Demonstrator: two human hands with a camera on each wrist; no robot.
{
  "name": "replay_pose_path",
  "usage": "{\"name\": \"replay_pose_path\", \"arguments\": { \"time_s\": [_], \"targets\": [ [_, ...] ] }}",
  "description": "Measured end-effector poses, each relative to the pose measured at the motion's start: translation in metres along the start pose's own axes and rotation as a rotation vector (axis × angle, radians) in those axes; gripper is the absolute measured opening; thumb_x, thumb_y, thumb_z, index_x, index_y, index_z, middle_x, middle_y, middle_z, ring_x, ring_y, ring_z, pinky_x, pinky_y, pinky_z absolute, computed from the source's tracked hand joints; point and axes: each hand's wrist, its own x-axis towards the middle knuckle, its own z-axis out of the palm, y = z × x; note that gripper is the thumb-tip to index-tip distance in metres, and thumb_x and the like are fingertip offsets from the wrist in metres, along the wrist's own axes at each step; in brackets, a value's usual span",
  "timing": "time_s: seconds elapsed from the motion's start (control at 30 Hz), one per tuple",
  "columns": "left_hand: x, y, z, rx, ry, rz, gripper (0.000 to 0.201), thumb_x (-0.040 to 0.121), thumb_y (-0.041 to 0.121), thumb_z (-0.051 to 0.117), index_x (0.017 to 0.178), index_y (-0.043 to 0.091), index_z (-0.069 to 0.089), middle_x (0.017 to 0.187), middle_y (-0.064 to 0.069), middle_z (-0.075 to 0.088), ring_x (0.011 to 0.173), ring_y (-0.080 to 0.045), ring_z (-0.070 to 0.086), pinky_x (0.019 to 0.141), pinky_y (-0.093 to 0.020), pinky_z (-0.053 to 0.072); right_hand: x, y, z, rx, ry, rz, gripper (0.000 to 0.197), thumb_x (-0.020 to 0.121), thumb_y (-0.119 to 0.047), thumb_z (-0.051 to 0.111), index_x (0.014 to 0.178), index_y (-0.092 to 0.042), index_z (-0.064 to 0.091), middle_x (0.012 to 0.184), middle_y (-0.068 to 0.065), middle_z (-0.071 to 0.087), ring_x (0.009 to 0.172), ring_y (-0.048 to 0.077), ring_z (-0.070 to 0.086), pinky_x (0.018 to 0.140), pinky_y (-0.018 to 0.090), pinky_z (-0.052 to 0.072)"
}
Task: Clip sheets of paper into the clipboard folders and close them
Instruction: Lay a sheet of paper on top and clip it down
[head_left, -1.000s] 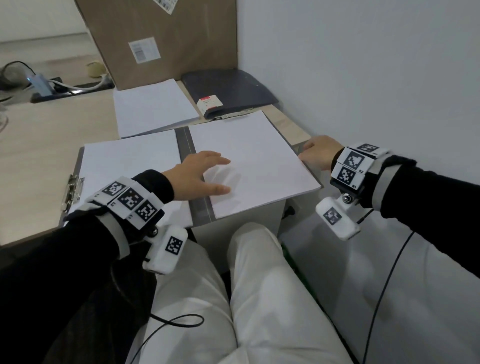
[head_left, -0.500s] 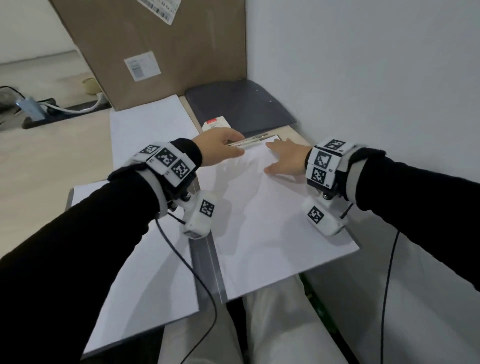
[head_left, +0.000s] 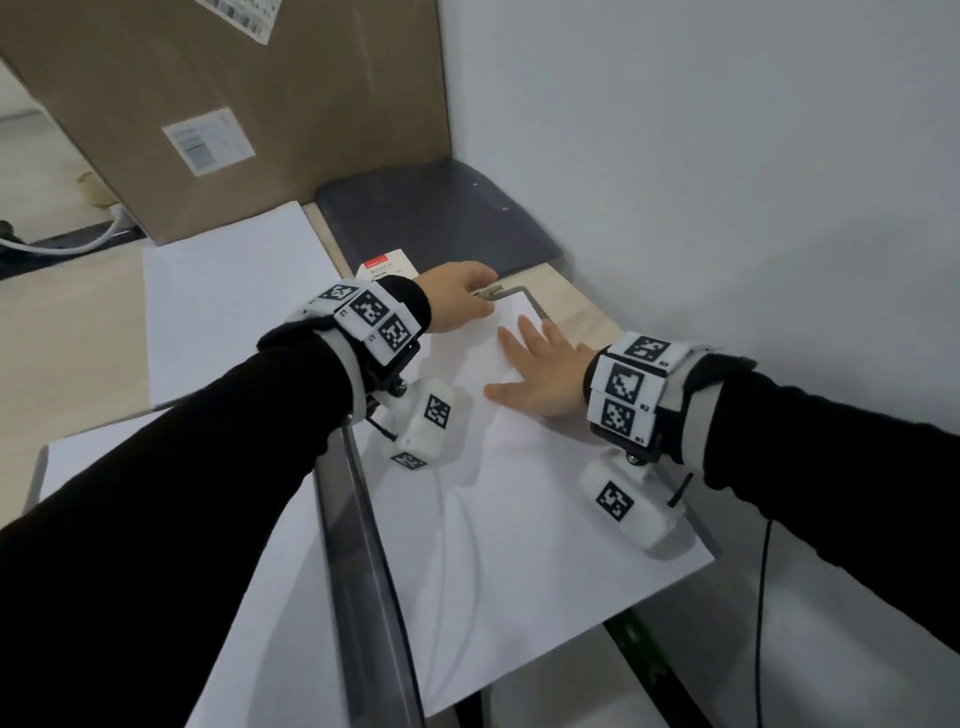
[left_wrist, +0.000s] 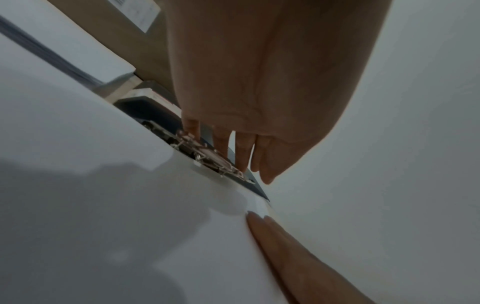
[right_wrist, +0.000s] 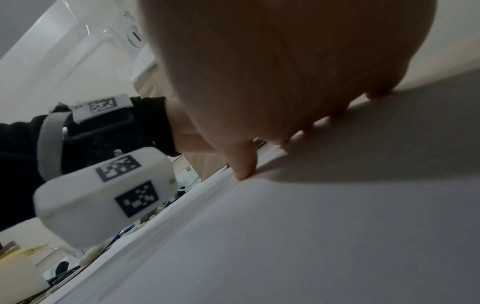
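An open grey clipboard folder (head_left: 363, 571) lies in front of me with a white sheet (head_left: 519, 545) on its right panel and another sheet (head_left: 270, 597) on its left panel. At the far end of the right panel is the metal clip (left_wrist: 205, 156). My left hand (head_left: 480, 299) reaches over it, fingers curled down onto the clip lever. My right hand (head_left: 530, 358) lies flat and spread on the top part of the right sheet, just below the clip, fingers (left_wrist: 285, 246) straight. The sheet's top edge sits at the clip.
A stack of loose white paper (head_left: 234, 291) lies at the far left. A closed dark folder (head_left: 436, 218) with a small red-and-white card (head_left: 387, 267) sits behind the clip. A cardboard box (head_left: 260, 104) stands at the back; a white wall (head_left: 727, 156) runs along the right.
Both hands moved from the sheet's sides up to the folder's far end. The left hand settled on the clip; the right hand slid slightly back down the sheet and spread flat.
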Motion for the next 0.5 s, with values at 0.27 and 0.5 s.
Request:
{"name": "replay_pose_path", "arguments": {
  "time_s": [0.27,0.5],
  "targets": [
    [0.003,-0.005,0.003,-0.227,0.137,0.053,0.039,0.093,0.021,0.052,0.131,0.016,0.052,0.129,0.001,0.059,0.113,-0.01,0.055,0.09,-0.016,0.038,0.003,0.003,0.007,0.053,0.01,-0.004,0.077,0.092,-0.061,0.027,0.151,-0.028,-0.01,0.159,-0.003,-0.021,0.147,0.02,-0.02,0.118,0.046,-0.007],
    [-0.014,-0.031,-0.014,-0.397,0.422,-0.028,0.023,0.091,0.029,0.054,0.092,0.011,0.069,0.09,0.0,0.066,0.075,-0.007,0.058,0.07,-0.016,0.046,0.003,0.004,0.008,0.035,0.009,-0.005,0.077,0.092,-0.061,0.027,0.151,-0.027,-0.011,0.159,-0.003,-0.022,0.147,0.021,-0.02,0.118,0.047,-0.006]
  ]
}}
